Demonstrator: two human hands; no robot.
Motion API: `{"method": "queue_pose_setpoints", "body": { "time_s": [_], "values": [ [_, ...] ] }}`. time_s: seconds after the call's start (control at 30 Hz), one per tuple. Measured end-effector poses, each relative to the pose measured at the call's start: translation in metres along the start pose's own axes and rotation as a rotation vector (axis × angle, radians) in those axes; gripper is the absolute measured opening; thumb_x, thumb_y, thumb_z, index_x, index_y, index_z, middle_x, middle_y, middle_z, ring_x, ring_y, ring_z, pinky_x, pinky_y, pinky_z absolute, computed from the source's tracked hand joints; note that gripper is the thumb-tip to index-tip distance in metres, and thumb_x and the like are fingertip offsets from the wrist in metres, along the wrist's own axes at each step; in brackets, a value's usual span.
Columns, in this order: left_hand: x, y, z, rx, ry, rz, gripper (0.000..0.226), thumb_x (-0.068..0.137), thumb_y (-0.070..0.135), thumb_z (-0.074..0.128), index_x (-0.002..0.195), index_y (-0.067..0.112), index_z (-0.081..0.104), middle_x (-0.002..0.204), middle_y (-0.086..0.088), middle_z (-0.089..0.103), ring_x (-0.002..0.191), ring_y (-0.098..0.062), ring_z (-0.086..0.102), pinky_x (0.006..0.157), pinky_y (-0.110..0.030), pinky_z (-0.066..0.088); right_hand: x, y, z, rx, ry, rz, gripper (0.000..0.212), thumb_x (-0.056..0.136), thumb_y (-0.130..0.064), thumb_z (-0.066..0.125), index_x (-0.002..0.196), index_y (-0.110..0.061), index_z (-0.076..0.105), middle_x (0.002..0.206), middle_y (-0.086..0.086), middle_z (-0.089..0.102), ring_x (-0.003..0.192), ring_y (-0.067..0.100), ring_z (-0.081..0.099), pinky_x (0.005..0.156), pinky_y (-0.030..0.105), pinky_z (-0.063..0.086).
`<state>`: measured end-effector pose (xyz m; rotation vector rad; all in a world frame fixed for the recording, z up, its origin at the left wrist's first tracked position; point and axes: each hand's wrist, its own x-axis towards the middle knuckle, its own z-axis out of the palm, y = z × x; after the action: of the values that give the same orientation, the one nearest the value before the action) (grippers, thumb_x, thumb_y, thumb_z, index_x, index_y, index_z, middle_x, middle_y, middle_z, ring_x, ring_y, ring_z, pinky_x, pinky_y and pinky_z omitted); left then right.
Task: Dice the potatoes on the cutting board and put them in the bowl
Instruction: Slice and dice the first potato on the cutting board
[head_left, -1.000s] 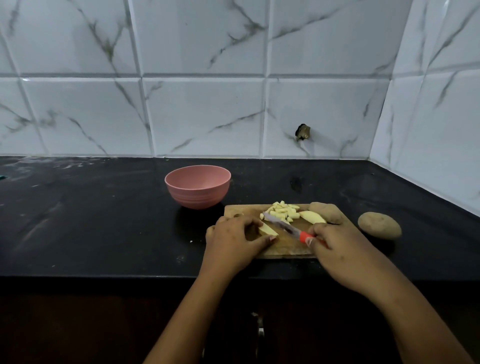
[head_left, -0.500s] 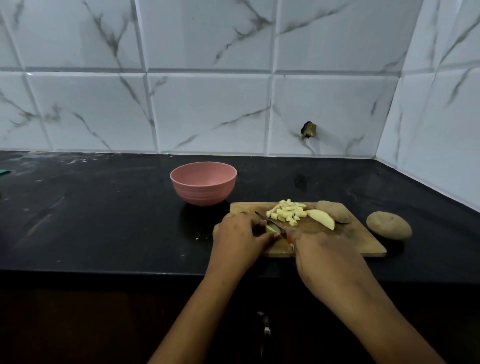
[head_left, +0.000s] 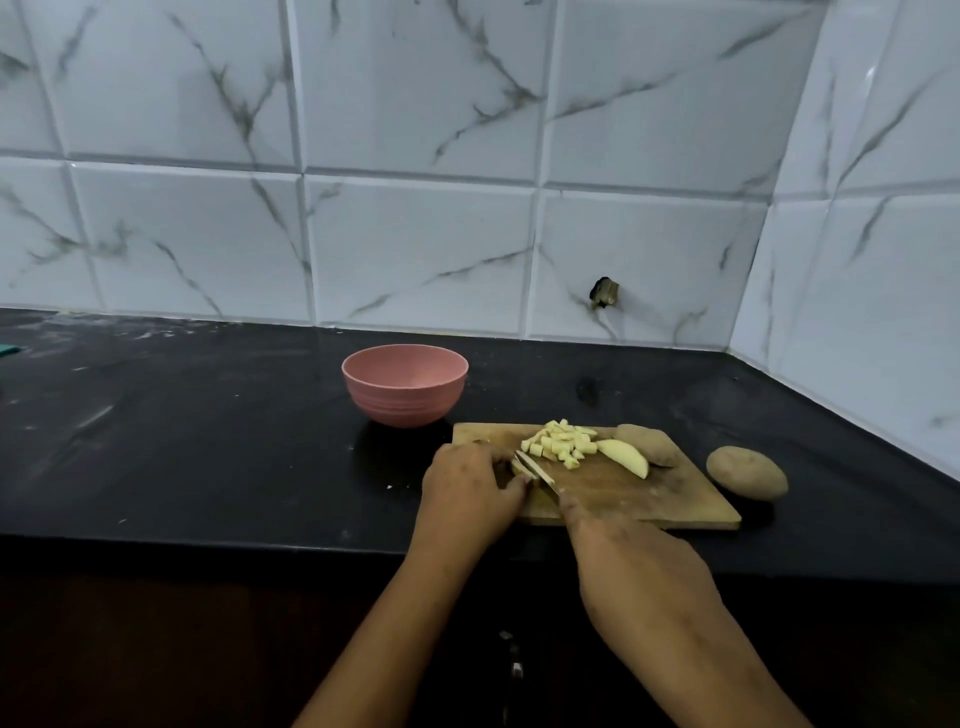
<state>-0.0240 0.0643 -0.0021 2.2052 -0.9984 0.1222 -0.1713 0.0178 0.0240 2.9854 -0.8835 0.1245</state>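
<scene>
**Q:** Where are the potatoes?

**A:** On the surface (head_left: 208, 441), a cutting board (head_left: 649, 499) carries an unpeeled half (head_left: 647, 444), a wedge (head_left: 623, 457) running far-left to near-right, and pale dice (head_left: 561, 444). A whole potato (head_left: 747, 473) sits just right of the board, and the pink bowl (head_left: 405, 387) is at its far left.

**Q:** The hands?

**A:** The left hand (head_left: 467, 488) curls over a small piece (head_left: 519, 467). The right hand (head_left: 639, 566) grips the knife (head_left: 535, 470), blade pointing far-left. The flesh looks firm and wet, likely slippery, so pin it from above.

Pale potato dice (head_left: 561, 447) on wooden cutting board (head_left: 623, 499), pink bowl (head_left: 405, 400) near its corner.

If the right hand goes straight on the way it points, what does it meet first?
Probably the potato piece under the left hand; the knife lies against it, though depth is unclear.
</scene>
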Motion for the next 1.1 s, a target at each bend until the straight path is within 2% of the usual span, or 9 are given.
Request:
{"method": "queue_pose_setpoints", "body": {
  "time_s": [0.1,0.23,0.37,0.5,0.7,0.9,0.97,1.1],
  "values": [
    [0.000,-0.001,0.001,0.000,0.007,-0.003,0.034,0.087,0.039,0.061,0.119,0.027,0.064,0.107,0.004,0.064,0.109,-0.015,0.048,0.085,-0.026,0.040,-0.014,0.005,-0.003,-0.010,-0.019,0.016,0.068,0.097,-0.010,0.046,0.152,-0.026,0.009,0.120,0.001,0.058,0.102,0.017,0.059,0.071,0.028,0.043],
    [-0.003,0.002,0.000,0.068,-0.030,0.047,0.040,0.089,0.044,0.056,0.126,0.031,0.058,0.117,0.002,0.062,0.114,-0.019,0.046,0.091,-0.031,0.040,-0.022,0.021,-0.009,0.134,0.039,0.032,0.044,0.102,-0.025,0.035,0.143,-0.041,0.030,0.118,-0.004,0.060,0.100,0.015,0.059,0.080,0.031,0.051],
    [-0.001,0.002,0.001,0.119,-0.022,0.063,0.044,0.088,0.055,0.054,0.126,0.033,0.058,0.117,0.003,0.061,0.111,-0.020,0.047,0.090,-0.033,0.041,-0.024,0.039,-0.007,0.219,0.083,0.078,0.039,0.103,-0.034,0.031,0.141,-0.046,0.033,0.113,-0.007,0.061,0.089,0.010,0.058,0.077,0.030,0.052],
    [-0.002,0.001,0.004,0.114,-0.004,0.075,0.040,0.092,0.040,0.050,0.130,0.032,0.054,0.116,0.004,0.061,0.111,-0.019,0.047,0.090,-0.033,0.041,-0.024,0.050,-0.001,0.285,0.153,0.107,0.036,0.103,-0.037,0.032,0.137,-0.044,0.040,0.111,-0.009,0.062,0.086,0.008,0.058,0.078,0.030,0.053],
    [0.001,0.003,0.010,0.245,-0.048,0.137,0.041,0.098,0.032,0.036,0.137,0.039,0.045,0.143,0.011,0.041,0.128,-0.018,0.035,0.100,-0.039,0.031,-0.021,0.055,0.004,0.353,0.165,0.137,0.034,0.102,-0.037,0.034,0.132,-0.040,0.049,0.106,-0.009,0.064,0.086,0.010,0.060,0.079,0.031,0.052],
    [0.009,0.005,0.013,0.239,-0.056,0.125,0.029,0.098,0.034,0.039,0.122,0.036,0.054,0.131,0.008,0.046,0.125,-0.020,0.036,0.096,-0.040,0.030,-0.015,0.051,0.010,0.387,0.138,0.137,0.030,0.102,-0.037,0.034,0.124,-0.035,0.054,0.096,-0.012,0.062,0.078,0.005,0.059,0.074,0.030,0.052],
    [0.013,0.003,0.011,0.204,-0.093,0.115,0.025,0.097,0.037,0.043,0.119,0.038,0.056,0.131,0.010,0.045,0.127,-0.018,0.033,0.098,-0.040,0.029,-0.014,0.050,0.010,0.403,0.153,0.130,0.031,0.102,-0.037,0.034,0.126,-0.036,0.052,0.090,-0.012,0.062,0.073,0.006,0.060,0.067,0.026,0.051],
    [0.015,0.002,0.006,0.147,-0.153,0.114,0.019,0.092,0.048,0.052,0.108,0.040,0.059,0.129,0.014,0.040,0.127,-0.014,0.028,0.098,-0.039,0.025,-0.016,0.042,0.010,0.378,0.195,0.117,0.035,0.102,-0.038,0.031,0.135,-0.040,0.043,0.091,-0.013,0.060,0.073,0.003,0.058,0.063,0.021,0.048]
  ]
}}
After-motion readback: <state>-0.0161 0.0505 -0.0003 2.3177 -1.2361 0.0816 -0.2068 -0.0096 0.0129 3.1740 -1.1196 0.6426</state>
